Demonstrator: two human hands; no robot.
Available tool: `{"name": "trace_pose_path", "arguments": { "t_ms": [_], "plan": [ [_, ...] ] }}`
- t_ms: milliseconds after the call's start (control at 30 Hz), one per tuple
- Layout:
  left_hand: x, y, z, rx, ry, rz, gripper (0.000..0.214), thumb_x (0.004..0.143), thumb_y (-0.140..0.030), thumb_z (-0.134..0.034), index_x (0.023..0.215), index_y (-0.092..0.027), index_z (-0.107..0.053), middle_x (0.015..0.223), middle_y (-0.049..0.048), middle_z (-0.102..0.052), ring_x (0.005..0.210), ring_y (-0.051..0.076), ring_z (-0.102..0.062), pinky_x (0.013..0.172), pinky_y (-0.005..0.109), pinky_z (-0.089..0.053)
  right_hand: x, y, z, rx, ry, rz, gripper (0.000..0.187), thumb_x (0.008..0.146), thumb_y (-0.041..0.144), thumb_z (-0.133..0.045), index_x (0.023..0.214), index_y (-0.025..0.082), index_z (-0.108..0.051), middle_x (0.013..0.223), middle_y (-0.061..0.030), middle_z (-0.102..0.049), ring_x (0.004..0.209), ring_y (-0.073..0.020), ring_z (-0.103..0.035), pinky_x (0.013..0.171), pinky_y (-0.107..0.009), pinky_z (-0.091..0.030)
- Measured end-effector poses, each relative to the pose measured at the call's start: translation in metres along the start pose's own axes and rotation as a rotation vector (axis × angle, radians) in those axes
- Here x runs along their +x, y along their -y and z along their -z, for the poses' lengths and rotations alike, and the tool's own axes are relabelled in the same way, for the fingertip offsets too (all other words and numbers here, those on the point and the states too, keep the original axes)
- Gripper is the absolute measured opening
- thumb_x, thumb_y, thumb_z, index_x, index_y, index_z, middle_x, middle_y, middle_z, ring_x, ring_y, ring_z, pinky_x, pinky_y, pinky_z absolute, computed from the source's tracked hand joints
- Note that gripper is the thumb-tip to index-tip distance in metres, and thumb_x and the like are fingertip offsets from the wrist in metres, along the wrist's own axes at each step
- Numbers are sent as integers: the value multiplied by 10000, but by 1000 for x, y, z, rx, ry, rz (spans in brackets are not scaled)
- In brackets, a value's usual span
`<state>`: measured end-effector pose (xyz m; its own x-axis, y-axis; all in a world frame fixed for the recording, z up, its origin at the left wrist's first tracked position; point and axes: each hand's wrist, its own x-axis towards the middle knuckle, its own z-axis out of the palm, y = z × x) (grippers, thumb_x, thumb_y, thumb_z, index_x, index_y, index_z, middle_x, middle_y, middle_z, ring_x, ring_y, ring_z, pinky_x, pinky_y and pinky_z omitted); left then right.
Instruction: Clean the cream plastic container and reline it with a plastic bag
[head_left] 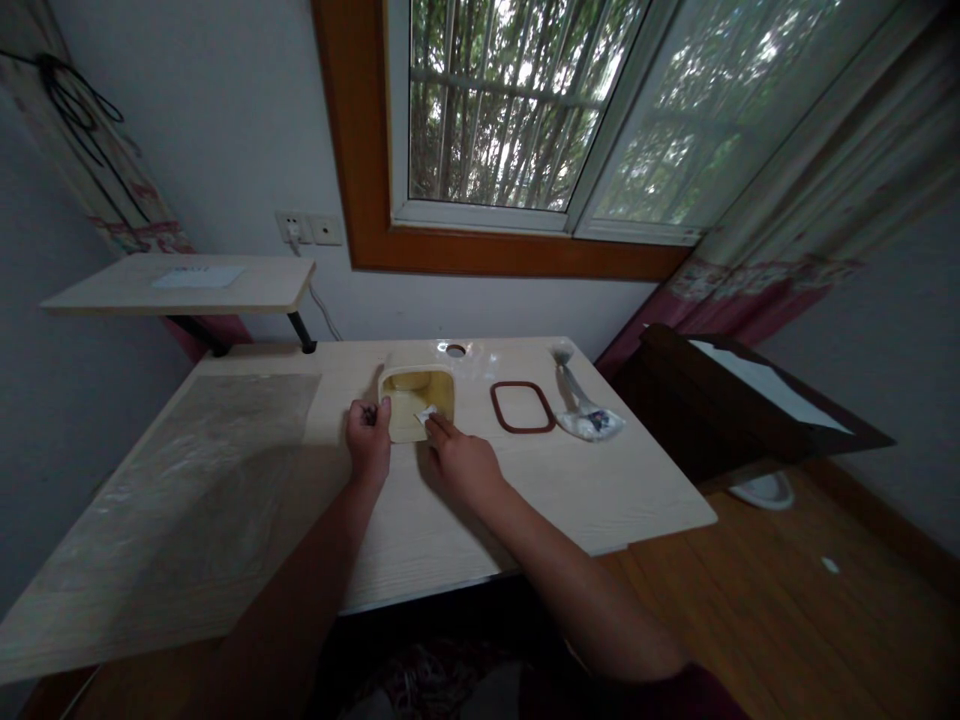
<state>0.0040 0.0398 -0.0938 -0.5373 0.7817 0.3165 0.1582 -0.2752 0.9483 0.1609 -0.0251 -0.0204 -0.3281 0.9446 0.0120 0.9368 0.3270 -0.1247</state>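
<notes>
A cream plastic container (442, 392) lies on the light wooden desk (570, 490), its opening facing me. My left hand (368, 438) is closed in a fist against the container's left side, thumb on its rim. My right hand (459, 455) pinches a small white wad of tissue (427, 412) at the container's front edge, inside the opening. A brown rectangular seal ring (523, 407) lies flat just right of the container.
A twisted clear plastic bag with something white in it (587, 412) lies right of the ring. A clear plastic sheet (187, 480) covers the desk's left part. A raised shelf (180, 285) stands at back left. A dark wooden board (742, 400) leans at right.
</notes>
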Motion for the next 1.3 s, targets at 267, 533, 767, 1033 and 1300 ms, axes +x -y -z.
{"name": "trace_pose_path", "arguments": {
  "t_ms": [267, 533, 767, 1033, 1300],
  "plan": [
    [-6, -6, 1, 50, 82, -57, 287, 840, -392, -660, 741, -220, -453, 677, -44, -454, 637, 122, -467, 614, 229, -393, 6, 20, -1, -34, 12, 83, 446, 975, 204, -362, 1390, 164, -519, 1479, -176, -528, 923, -266, -739, 737, -386, -588],
    [-3, -7, 2, 82, 90, -37, 282, 848, -399, -623, 720, -223, -444, 646, -49, -436, 612, 126, -452, 605, 237, -380, 53, 28, 8, 19, 90, 90, 373, 999, 265, -382, 1131, 142, -709, 1064, -173, -746, 968, -297, -726, 810, -388, -562],
    [-4, -6, 1, 56, 104, -27, 278, 859, -400, -607, 724, -221, -442, 655, -45, -438, 621, 125, -452, 601, 235, -375, 94, 21, -6, 100, 137, 15, 405, 1021, 324, -370, 1227, 141, -668, 1167, -183, -723, 1076, -274, -696, 879, -358, -527],
    [-7, 2, 0, 36, 179, 11, 301, 861, -451, -607, 757, -226, -437, 649, -49, -436, 599, 125, -445, 559, 235, -356, 114, 11, -16, 97, 129, 20, 375, 992, 335, -439, 1298, 210, -616, 1208, -135, -716, 1085, -257, -691, 874, -351, -528],
    [-6, -4, 0, 110, 76, -17, 337, 849, -416, -633, 683, -217, -418, 600, -59, -395, 569, 113, -404, 562, 239, -327, 112, 18, -18, 6, 108, -19, 412, 1014, 279, -381, 1131, 71, -717, 1144, -225, -719, 1129, -308, -665, 949, -390, -504]
  ]
}}
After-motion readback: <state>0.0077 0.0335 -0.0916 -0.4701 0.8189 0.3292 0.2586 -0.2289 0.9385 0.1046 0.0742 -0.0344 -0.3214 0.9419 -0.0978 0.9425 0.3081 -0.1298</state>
